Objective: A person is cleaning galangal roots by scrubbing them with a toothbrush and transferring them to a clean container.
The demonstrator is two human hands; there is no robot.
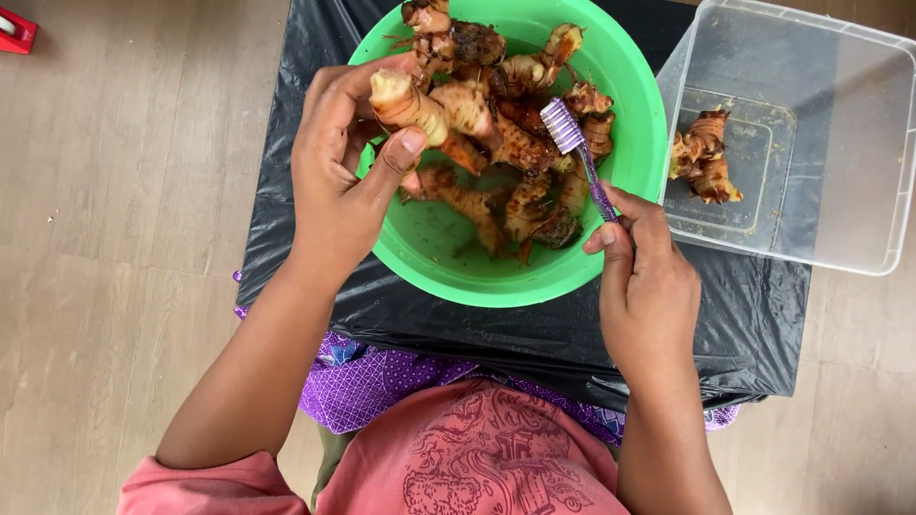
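A wooden floor [124,191] runs under everything, and over the low stand in front of the seated person lies a black plastic sheet [534,334]. On the sheet sits a round green bowl [639,105], heaped with knobbly brown-and-cream rhizomes [534,191] that look like galangal or ginger, some with dark soil on them. Just beside the bowl, to the right, stands a clear plastic tub [840,133] with a small clump of the same roots [703,157] on its bottom.

The left hand [334,181] holds one pale, ringed rhizome piece [420,103] above the bowl's left half — thumb pressed on its near side, fingers wrapped behind. The right hand [649,277] pinches the handle of a purple toothbrush [577,153] between thumb and forefinger, its bristled head resting among the roots in the bowl.

The held piece looks firm and light, likely a bit slick if wet, with stubby branches that could snap off — the thick middle section seems the safest place to grip.

A small red object [17,30] sits at the far left corner of the floor.
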